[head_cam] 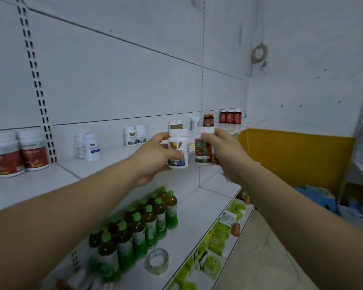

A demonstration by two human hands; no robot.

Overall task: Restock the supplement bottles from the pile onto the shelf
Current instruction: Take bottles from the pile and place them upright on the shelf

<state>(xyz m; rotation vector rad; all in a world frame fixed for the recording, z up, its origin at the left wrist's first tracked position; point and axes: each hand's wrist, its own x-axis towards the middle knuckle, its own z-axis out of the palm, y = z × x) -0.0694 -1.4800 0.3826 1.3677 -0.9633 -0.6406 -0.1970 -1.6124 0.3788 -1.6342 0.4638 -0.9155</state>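
A white supplement bottle (178, 149) with a white cap and a blue-and-gold label stands upright in the air, gripped by the left hand (153, 155) in front of the upper shelf (40, 185). Just beside it, a second bottle (203, 148) with a white cap and a red, orange and green label is held upright by the right hand (224, 151). On the shelf stand other bottles: two red-labelled white ones (19, 153) at far left, two white ones with blue print (88, 146), a blue-labelled pair (135, 135), and dark red ones (230, 116) at the far end.
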